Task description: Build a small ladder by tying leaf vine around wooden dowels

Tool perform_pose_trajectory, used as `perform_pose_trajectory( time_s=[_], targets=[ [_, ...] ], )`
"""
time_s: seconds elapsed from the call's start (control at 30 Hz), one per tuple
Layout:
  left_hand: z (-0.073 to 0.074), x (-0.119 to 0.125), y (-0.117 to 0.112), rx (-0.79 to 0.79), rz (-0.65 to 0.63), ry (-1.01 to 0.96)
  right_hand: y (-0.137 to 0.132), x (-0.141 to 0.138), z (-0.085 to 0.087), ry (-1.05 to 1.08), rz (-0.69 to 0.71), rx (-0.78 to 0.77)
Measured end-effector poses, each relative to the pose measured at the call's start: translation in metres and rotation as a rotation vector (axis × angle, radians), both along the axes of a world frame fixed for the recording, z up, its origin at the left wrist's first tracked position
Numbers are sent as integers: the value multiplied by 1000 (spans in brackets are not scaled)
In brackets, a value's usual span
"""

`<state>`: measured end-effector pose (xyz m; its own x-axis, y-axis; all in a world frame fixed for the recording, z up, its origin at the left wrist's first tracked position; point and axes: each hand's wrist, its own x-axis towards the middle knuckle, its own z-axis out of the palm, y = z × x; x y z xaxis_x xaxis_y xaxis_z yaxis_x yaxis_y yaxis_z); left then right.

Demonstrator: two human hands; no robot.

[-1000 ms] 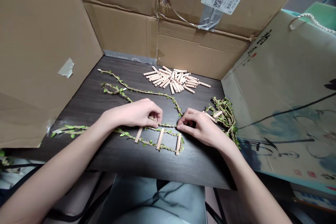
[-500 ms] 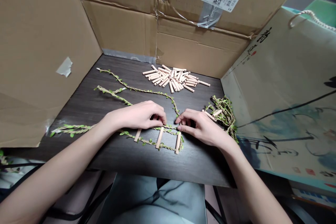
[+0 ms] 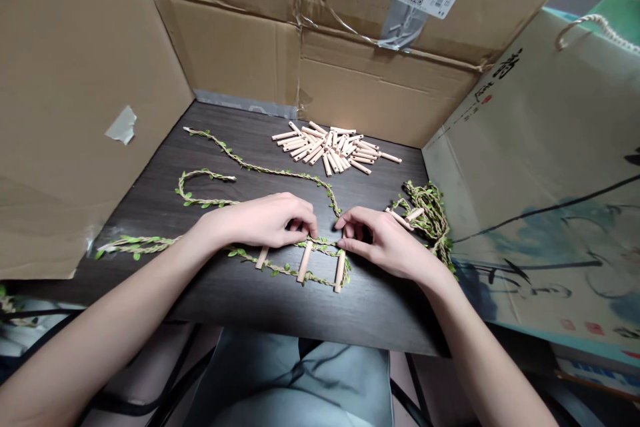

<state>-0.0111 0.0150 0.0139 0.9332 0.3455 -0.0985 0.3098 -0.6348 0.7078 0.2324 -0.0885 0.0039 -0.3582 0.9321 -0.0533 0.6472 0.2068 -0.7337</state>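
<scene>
The leafy cord (image 3: 325,241) runs between the 2 hands, along the upper side of a small cord ladder (image 3: 304,263) lying flat on the tabletop (image 3: 260,310). The left hand (image 3: 277,219) lies low, palm down, wrist nearly straight, thumb and index finger pinched on the cord. The right hand (image 3: 375,235) reaches in from the opposite side, fingers bent, thumb and fingertips at the cord; whether they are closed on it, I cannot tell. A short gap separates the hands. Below them, 3 wooden rungs show, the leftmost partly covered by the left hand. Beyond the left hand curls a loose cord end (image 3: 200,201). Farther out, past both hands, is a pile of wooden rods (image 3: 333,149). Just beyond the right hand's outer side sits a leafy bundle (image 3: 431,220).
</scene>
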Motion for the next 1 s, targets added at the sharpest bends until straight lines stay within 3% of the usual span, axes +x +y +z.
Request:
perform_pose_trajectory(
  time_s=[0.17,0.3,0.43,0.5,0.6,0.7,0.83,1.0],
  targets=[
    [1,-1,0,-5,-2,9,0,0,0,3,5,2],
    [2,2,-2,91,6,-16,0,-1,2,22,-11,21],
    [-9,16,-6,311,209,-276,3,0,-2,-9,-211,139],
    [-19,23,-8,420,213,-304,5,1,-7,-86,-280,192],
    [-31,29,-9,490,93,-241,8,0,-14,-184,-258,158],
    [-35,29,-8,545,78,-166,9,-2,-16,-201,-268,81],
    [-32,23,-2,647,125,-76,9,-3,-16,-190,-279,64],
    [-19,8,4,594,95,26,9,-2,-18,-156,-278,63]
  ],
)
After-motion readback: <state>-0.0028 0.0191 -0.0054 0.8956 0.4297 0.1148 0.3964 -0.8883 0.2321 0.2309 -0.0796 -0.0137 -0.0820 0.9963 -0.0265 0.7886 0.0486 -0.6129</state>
